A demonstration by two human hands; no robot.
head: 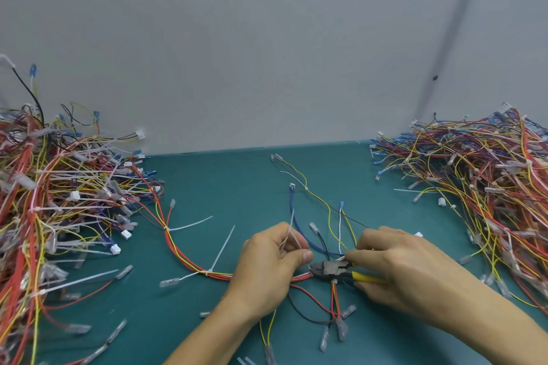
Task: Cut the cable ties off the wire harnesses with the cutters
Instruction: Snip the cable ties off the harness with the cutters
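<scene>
Your left hand [267, 264] is curled round the wire harness [189, 258] at lower centre of the frame and pinches the tail of a cable tie [292, 234], while your right hand [397, 270] grips the yellow handles of the cutters [332, 268], whose nose sits against the bundle just beside your left thumb. That closeness is the main hazard: a squeeze with the thumb so near could nip skin. The nose also lies among the red wires, so a bite taken too deep would likely nick insulation rather than the tie alone. A severed tie may spring off across the worktop [225, 187] into the left pile [59, 201] or the right pile [489, 181]. No bin, tray or box shows anywhere, so the harnesses and loose ties all lie directly on the worktop.
</scene>
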